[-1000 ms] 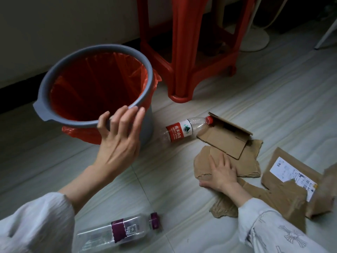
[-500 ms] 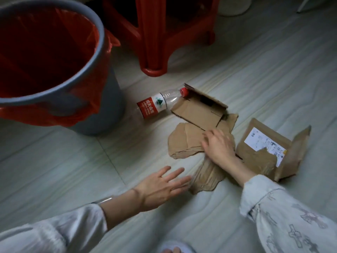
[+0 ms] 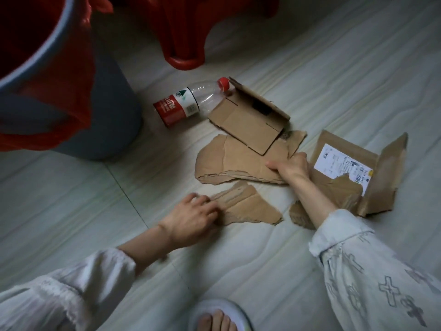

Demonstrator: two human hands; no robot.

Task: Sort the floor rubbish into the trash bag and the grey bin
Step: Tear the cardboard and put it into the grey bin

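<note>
The grey bin (image 3: pixel 112 111), lined with a red trash bag (image 3: pixel 59 96), stands at the upper left. Torn cardboard lies on the floor. My left hand (image 3: pixel 194 215) has its fingers curled on the left end of a small torn cardboard piece (image 3: pixel 253 209). My right hand (image 3: pixel 290 167) grips the right edge of a larger torn cardboard sheet (image 3: pixel 229 163). A folded cardboard box piece (image 3: pixel 248 120) lies above it. A plastic bottle (image 3: pixel 188 103) with a red label and red cap lies beside the bin. A cardboard box with a shipping label (image 3: pixel 358 170) sits on the right.
A red plastic stool (image 3: pixel 183 34) stands behind the cardboard at the top. My foot in a white slipper (image 3: pixel 219 316) shows at the bottom edge. Another cardboard scrap (image 3: pixel 298 216) lies under my right forearm. Pale tiled floor spreads around everything.
My left hand left the bin's rim, dropped to the floor and closed on the small cardboard piece. My right hand shifted right and gripped the larger sheet's edge. The view tilted down.
</note>
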